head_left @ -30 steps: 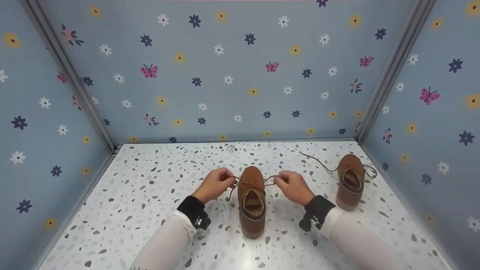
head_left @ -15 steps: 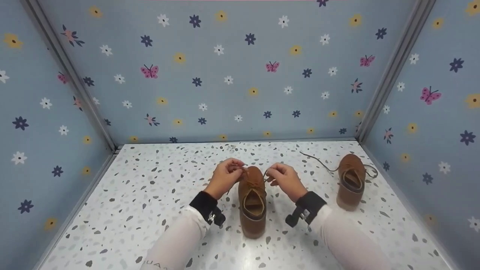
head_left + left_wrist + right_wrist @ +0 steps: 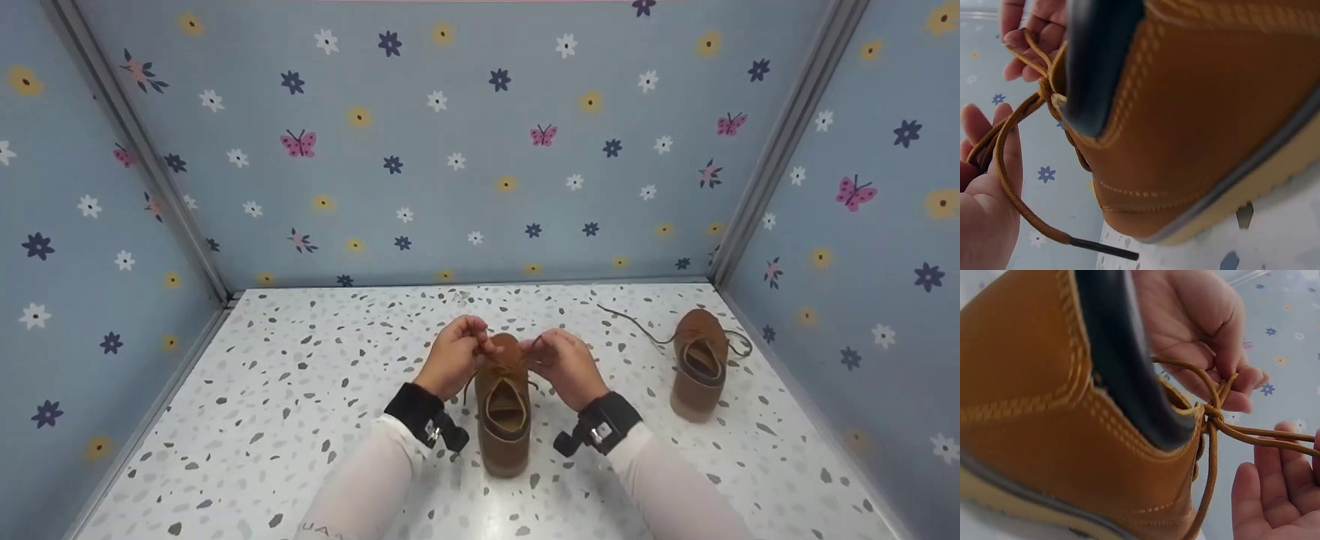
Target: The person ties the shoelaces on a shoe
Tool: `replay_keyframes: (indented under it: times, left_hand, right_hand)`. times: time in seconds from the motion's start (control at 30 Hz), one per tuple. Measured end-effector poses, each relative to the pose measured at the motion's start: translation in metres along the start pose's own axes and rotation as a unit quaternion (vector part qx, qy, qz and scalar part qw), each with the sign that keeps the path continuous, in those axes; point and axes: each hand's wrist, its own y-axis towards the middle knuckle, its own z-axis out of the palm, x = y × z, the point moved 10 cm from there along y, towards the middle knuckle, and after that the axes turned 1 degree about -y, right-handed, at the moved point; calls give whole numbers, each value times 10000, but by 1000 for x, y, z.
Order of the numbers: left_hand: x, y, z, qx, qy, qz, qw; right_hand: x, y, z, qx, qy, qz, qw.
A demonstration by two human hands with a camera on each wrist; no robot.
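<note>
A brown lace-up shoe point(image 3: 504, 454) stands at the middle with its toe pointing away, between both hands. Its brown shoelace point(image 3: 1211, 464) meets in a knot point(image 3: 1044, 87) at the top of the lacing, with a loop running out to either side. On the shoe's left, my left hand point(image 3: 450, 360) pinches one loop between thumb and fingers. My right hand point(image 3: 570, 367) holds the opposite loop at its fingertips, the other fingers spread loosely. One lace end with a dark tip point(image 3: 1103, 248) hangs free below the left hand.
A second brown shoe point(image 3: 697, 390) stands to the right, its loose lace point(image 3: 637, 322) trailing on the speckled white surface point(image 3: 300, 420). Flower-printed blue panels point(image 3: 480, 150) enclose the back and both sides.
Both hands have moved inward from either side of the shoe and slightly away from me, meeting close over its front. The lace loops between them are drawn nearer together. Both shoes stay in place.
</note>
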Motion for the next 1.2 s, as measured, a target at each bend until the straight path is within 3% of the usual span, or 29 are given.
replay_keyframes:
  times: [0.13, 0.27, 0.53, 0.8, 0.97, 1.2]
  left_hand:
    - [4, 0, -5, -197, -490, -14, 9986]
    - [7, -1, -6, -178, -800, -69, 9966]
    - [10, -4, -6, 27, -682, -277, 9973]
    - [7, -7, -6, 113, -276, -267, 9992]
    - [5, -8, -3, 260, 123, -232, 9993]
    - [4, -9, 0, 576, 335, -227, 9975]
  right_hand:
    - [-5, -3, -2, -150, 720, 74, 9973]
    - [-11, -6, -4, -328, 1432, 194, 9890]
    - [-14, -8, -7, -500, 2262, 256, 9725]
    - [-18, -7, -14, -809, 2020, 399, 9752]
    - [-16, -3, -17, -756, 1730, 444, 9810]
    - [-14, 1, -21, -766, 1167, 444, 9892]
